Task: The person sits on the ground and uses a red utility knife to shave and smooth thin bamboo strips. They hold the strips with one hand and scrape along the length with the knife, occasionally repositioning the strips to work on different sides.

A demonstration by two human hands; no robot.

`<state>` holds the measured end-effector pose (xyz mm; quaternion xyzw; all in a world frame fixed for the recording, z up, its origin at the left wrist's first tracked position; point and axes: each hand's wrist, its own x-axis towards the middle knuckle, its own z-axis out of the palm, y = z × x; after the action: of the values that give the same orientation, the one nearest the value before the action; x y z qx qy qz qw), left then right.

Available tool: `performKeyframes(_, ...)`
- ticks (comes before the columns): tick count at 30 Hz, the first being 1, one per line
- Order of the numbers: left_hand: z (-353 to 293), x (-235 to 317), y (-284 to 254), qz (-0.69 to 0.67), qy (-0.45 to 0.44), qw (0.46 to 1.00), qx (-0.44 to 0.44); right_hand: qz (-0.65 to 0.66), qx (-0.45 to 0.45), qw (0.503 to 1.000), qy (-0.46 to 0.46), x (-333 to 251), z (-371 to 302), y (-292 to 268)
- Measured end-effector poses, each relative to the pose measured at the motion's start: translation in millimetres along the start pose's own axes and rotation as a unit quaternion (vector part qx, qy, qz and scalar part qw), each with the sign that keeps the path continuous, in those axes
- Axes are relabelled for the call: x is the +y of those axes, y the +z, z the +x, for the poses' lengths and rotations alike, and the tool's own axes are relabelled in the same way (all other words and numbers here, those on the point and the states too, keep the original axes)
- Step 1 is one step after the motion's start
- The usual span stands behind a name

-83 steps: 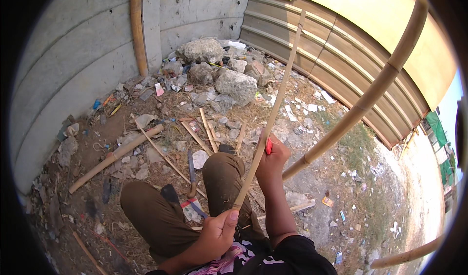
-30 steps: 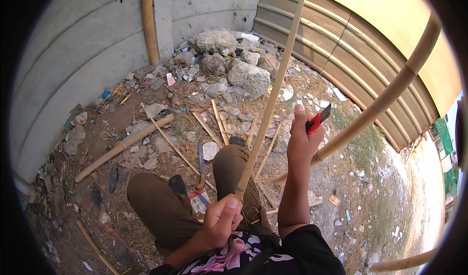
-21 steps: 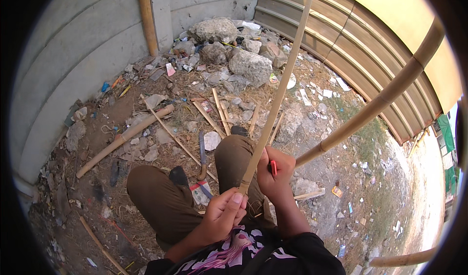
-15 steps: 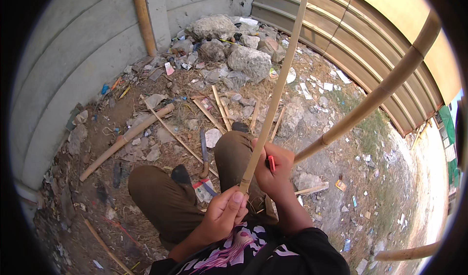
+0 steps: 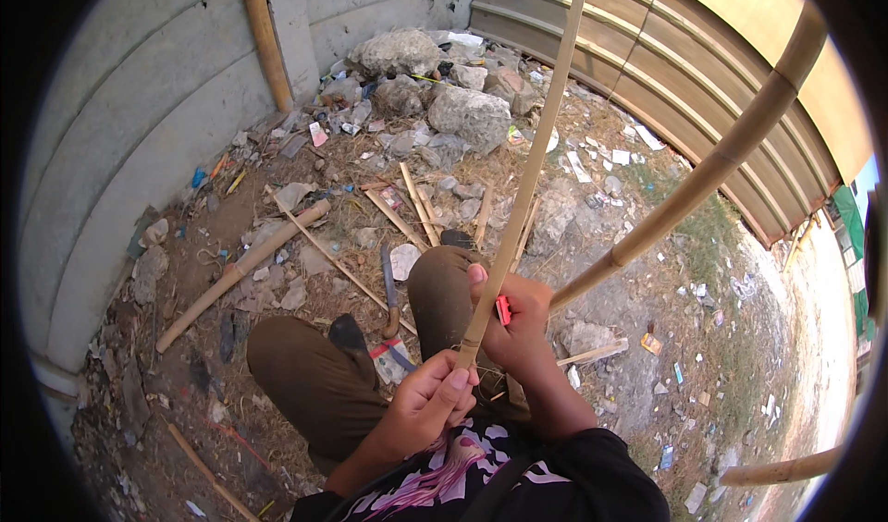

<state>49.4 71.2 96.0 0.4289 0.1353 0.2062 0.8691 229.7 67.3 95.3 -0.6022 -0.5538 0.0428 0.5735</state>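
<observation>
My left hand [image 5: 427, 406] is closed round the lower end of a long, pale bamboo strip [image 5: 532, 166], thumb on top, just below a joint in the strip. The strip rises away from me, leaning right, past the upper edge of the view. Against its right side, above the left hand, is my right hand [image 5: 518, 323]. Its fingers are closed on a small red tool [image 5: 502, 310]; most of the tool is hidden in the fist, so its kind does not show. The right thumb points up beside the strip.
A knife [image 5: 389, 291] with a wooden handle lies between my knees. Split bamboo pieces [image 5: 395, 217] and a bamboo pole [image 5: 242, 275] lie ahead. Another pole [image 5: 666, 208] slants up at right. Rocks [image 5: 469, 120] and litter sit by the concrete wall [image 5: 139, 152].
My right hand has turned slightly; its thumb now stands raised beside the strip and the red tool lies closer to the strip. My left hand keeps its grip. The view has shifted a little.
</observation>
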Motion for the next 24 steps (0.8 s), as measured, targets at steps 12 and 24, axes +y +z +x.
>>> performKeyframes(12, -4, -4, -5, 0.025, -0.027, 0.999, 0.005, -0.148, 0.050, 0.979, -0.130, 19, -2, -2)
performKeyframes(24, -10, 1, -7, -0.045, -0.039, 0.998, -0.022, -0.207, 0.132, 0.948, -0.203, 9, 38, 3)
